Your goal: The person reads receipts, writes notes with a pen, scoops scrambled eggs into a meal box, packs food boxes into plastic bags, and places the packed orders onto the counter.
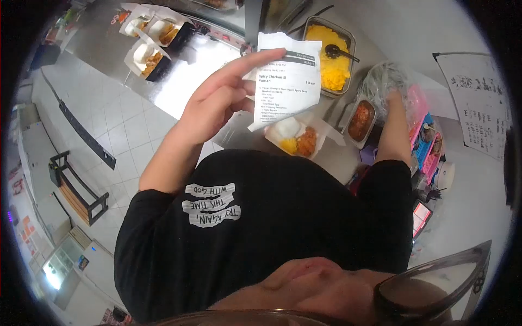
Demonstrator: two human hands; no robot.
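Note:
My left hand [220,92] grips a printed paper receipt [288,81], its index finger stretched across the top and the other fingers partly behind the paper. Below the receipt's lower edge is an open white food box [321,131] with white rice, a yellow portion and a reddish-brown fried piece. On the right, my right hand [393,98] reaches into clear plastic bags [383,79]; its fingers are hidden there. Beside that arm stands a metal tray of red sauce [361,120].
A metal tray of yellow food [333,68] with a black spoon [340,52] stands at the back. Several filled food boxes [147,58] sit on the steel counter [100,38] at upper left. Pink and blue baskets [427,144] are at the right, near a handwritten sheet [476,106].

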